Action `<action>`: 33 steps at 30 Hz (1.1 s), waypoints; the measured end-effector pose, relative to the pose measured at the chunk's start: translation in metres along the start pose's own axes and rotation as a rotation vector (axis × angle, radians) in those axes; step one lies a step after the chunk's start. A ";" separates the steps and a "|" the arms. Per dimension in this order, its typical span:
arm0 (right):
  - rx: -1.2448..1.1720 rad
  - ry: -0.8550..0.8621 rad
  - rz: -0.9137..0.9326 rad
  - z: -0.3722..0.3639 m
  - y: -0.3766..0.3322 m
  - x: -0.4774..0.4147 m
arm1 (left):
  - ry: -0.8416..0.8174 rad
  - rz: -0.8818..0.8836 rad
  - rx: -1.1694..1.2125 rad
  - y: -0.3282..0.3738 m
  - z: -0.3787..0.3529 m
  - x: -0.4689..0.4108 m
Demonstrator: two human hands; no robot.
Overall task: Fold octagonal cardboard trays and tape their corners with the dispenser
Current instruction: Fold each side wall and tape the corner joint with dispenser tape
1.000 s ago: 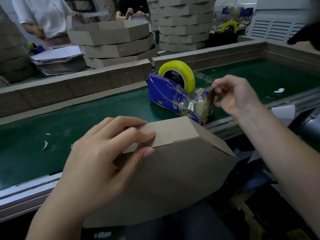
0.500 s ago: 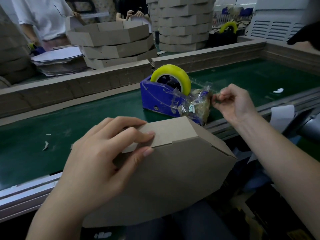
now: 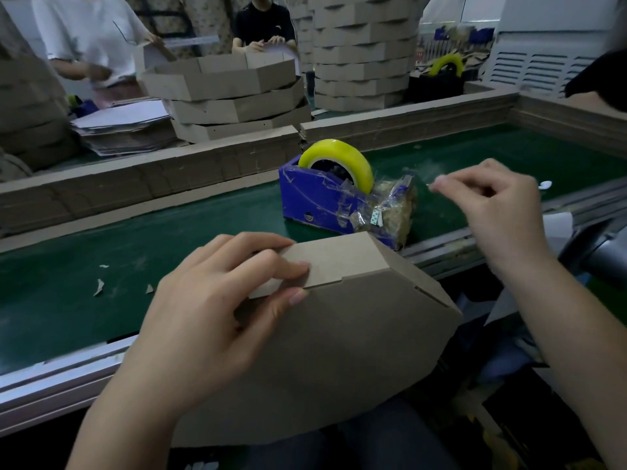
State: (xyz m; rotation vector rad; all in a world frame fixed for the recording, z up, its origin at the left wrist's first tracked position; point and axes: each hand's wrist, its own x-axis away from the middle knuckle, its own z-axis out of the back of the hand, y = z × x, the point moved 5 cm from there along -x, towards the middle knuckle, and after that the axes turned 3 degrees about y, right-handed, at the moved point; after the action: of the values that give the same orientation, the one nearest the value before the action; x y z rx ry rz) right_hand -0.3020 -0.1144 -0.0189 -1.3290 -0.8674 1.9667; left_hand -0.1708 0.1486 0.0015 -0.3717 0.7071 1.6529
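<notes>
A folded brown cardboard tray (image 3: 339,334) stands on edge over my lap, its underside facing me. My left hand (image 3: 210,310) grips its upper left corner, fingers pressing two folded side flaps together. On the green belt behind it stands a blue tape dispenser (image 3: 325,201) with a yellow tape roll (image 3: 339,161); its front end is wrapped in crumpled clear tape. To the right of the dispenser, my right hand (image 3: 492,205) is raised with fingers curled, pinching a short strip of clear tape (image 3: 432,186) that is hard to make out.
The green conveyor belt (image 3: 169,245) carries small paper scraps and has a metal rail along its near edge. A low cardboard wall (image 3: 203,171) lines its far side. Beyond it stand stacks of finished trays (image 3: 230,93), flat sheets, a second dispenser (image 3: 441,76) and two people working.
My right hand drew away from the dispenser's front end, up and to the right, with a piece of tape. The dispenser shifted slightly left. My left hand and the tray stayed still.
</notes>
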 end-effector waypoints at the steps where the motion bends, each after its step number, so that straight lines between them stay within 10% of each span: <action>1: -0.109 0.014 0.045 0.001 -0.022 0.016 | 0.001 -0.001 0.002 0.000 0.000 0.000; 10: -0.798 -0.204 -0.374 -0.060 -0.075 0.140 | -0.027 0.009 0.003 0.003 0.000 -0.002; 21: -0.811 -0.091 -0.628 -0.081 -0.071 0.154 | -0.010 0.039 0.053 -0.001 0.002 0.002; 33: -0.824 -0.379 -0.615 -0.080 -0.074 0.156 | -0.051 0.096 0.075 -0.002 0.006 0.001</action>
State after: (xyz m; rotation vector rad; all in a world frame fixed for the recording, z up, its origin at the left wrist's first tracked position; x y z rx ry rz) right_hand -0.2671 0.0657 -0.0684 -0.8766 -2.1328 1.4019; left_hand -0.1682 0.1535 0.0049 -0.2449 0.7563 1.7153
